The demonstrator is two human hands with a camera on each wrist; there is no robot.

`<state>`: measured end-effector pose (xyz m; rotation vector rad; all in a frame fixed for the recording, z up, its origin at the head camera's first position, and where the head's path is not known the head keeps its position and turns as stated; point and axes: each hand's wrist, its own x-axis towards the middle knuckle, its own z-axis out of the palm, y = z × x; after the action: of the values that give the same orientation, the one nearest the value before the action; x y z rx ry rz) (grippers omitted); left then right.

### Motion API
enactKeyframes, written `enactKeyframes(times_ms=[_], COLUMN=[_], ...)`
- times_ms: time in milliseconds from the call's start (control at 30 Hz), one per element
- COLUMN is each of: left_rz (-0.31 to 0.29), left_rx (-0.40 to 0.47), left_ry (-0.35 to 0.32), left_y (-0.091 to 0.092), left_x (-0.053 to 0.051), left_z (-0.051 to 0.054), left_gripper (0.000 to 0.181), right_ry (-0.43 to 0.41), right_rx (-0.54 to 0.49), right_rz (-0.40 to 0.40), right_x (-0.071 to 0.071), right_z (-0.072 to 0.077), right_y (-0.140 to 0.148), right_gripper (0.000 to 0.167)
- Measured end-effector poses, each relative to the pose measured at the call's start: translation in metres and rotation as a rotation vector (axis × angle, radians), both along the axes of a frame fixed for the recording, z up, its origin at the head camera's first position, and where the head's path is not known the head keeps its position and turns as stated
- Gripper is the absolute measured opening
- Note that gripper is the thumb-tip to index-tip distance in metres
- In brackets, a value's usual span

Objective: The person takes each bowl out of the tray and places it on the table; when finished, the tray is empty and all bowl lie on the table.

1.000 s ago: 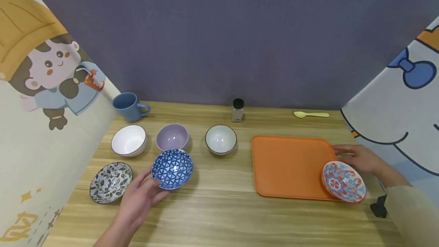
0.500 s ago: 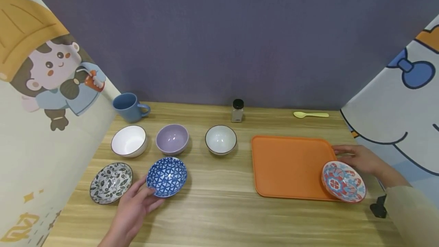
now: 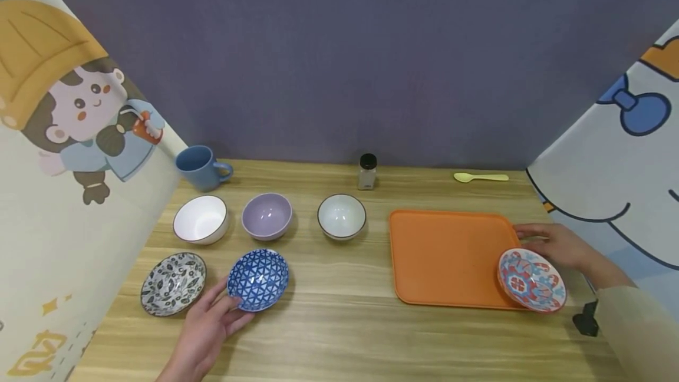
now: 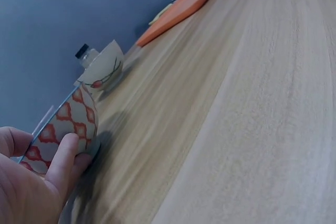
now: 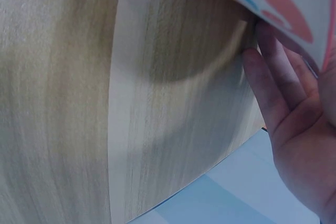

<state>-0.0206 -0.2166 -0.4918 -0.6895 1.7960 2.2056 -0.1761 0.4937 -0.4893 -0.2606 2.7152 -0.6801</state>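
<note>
My left hand [image 3: 204, 326] grips the near-left side of a blue-and-white triangle-patterned bowl [image 3: 258, 279], thumb at the rim and fingers against its outer wall. In the left wrist view that bowl [image 4: 68, 124] shows a red lattice outside and sits low by the table; whether its foot touches is unclear. At the right, my right hand [image 3: 554, 246] holds a red-and-blue floral bowl [image 3: 532, 280], tilted over the near right corner of an orange tray [image 3: 451, 258]. In the right wrist view the fingers [image 5: 268, 85] reach beneath this bowl [image 5: 294, 3], partly hidden by it.
Left of the blue bowl lies a black-and-white leaf-patterned bowl [image 3: 174, 284]. Behind stand a white bowl [image 3: 200, 220], a purple bowl [image 3: 267, 216] and a pale bowl [image 3: 342, 216]. A blue mug [image 3: 198, 167], black-lidded jar [image 3: 368, 171] and yellow spoon [image 3: 480, 177] line the back wall.
My left hand has brought the blue-and-white bowl toward the near side and slightly left, away from the purple bowl, and lower. The right hand and floral bowl have stayed put.
</note>
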Motion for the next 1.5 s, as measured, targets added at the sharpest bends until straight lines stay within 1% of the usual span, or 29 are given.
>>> enactKeyframes(times_ms=[167, 333, 467, 633, 833, 967, 1133, 1233, 1300, 1400, 1500], left_rz=[-0.007, -0.034, -0.040, -0.065, -0.108, -0.133, -0.161, -0.171, -0.189, -0.211, -0.227], left_rx=[0.012, 0.037, 0.024, -0.050, -0.181, -0.271, -0.392, -0.417, -0.430, -0.481, -0.530], left_ry=[0.003, 0.019, 0.021, 0.031, 0.068, 0.073, 0.076, 0.093, 0.110, 0.149, 0.191], left_y=[-0.002, -0.005, -0.007, -0.010, -0.012, -0.012, -0.011, -0.009, -0.008, -0.006, -0.004], left_x=[0.001, 0.002, 0.002, 0.002, 0.000, -0.001, -0.001, -0.002, -0.005, -0.010, -0.018], left_z=[-0.004, -0.007, -0.008, -0.006, -0.002, 0.004, 0.014, 0.021, 0.026, 0.036, 0.050], left_gripper=[0.072, 0.072, 0.071, 0.072, 0.071, 0.072, 0.071, 0.069, 0.068, 0.066, 0.066], right_ry=[0.009, 0.015, 0.014, 0.003, -0.004, 0.001, 0.009, 0.009, 0.009, 0.007, -0.002], right_rx=[0.002, 0.006, -0.002, 0.010, 0.022, 0.014, 0.012, 0.013, 0.014, 0.013, 0.010], right_rz=[0.007, 0.010, 0.008, 0.002, -0.004, -0.002, 0.006, 0.006, 0.008, 0.009, 0.004], right_x=[0.000, -0.001, -0.001, -0.002, -0.002, -0.002, -0.003, -0.003, -0.004, -0.003, -0.003], right_z=[0.000, 0.000, 0.000, -0.001, -0.002, -0.002, -0.002, -0.004, -0.004, -0.004, -0.004], right_y=[0.000, 0.001, 0.001, 0.001, 0.002, 0.002, 0.003, 0.005, 0.005, 0.006, 0.005], right_gripper=[0.052, 0.051, 0.052, 0.055, 0.055, 0.054, 0.053, 0.052, 0.052, 0.053, 0.055])
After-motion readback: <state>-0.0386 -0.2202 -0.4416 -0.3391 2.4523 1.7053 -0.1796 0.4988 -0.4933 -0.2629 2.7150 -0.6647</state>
